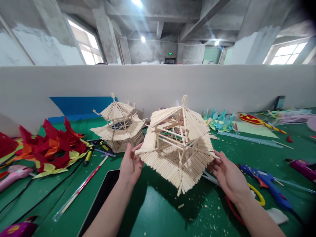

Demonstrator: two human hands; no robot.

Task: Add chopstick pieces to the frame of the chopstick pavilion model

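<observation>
Between my two hands is a pavilion model (172, 161) built of pale wooden sticks, with a pointed upper roof and a wide, slatted lower roof. It is held above the green table and casts a shadow there. At its left corner, my left hand (130, 164) grips the edge with curled fingers. My right hand (228, 177) supports the right corner, its fingertips partly hidden under the eave. A second, similar stick pavilion (117, 126) stands behind and to the left. Scissors (256, 194) with yellow and red handles lie partly beneath my right forearm.
Red and orange paper shapes (54, 148) lie at the left. A dark tablet-like slab (103, 197) is beside my left forearm. A blue glue gun (269, 184) lies at the right, with a purple one (302, 169) beyond. A pale partition (158, 84) borders the table's back.
</observation>
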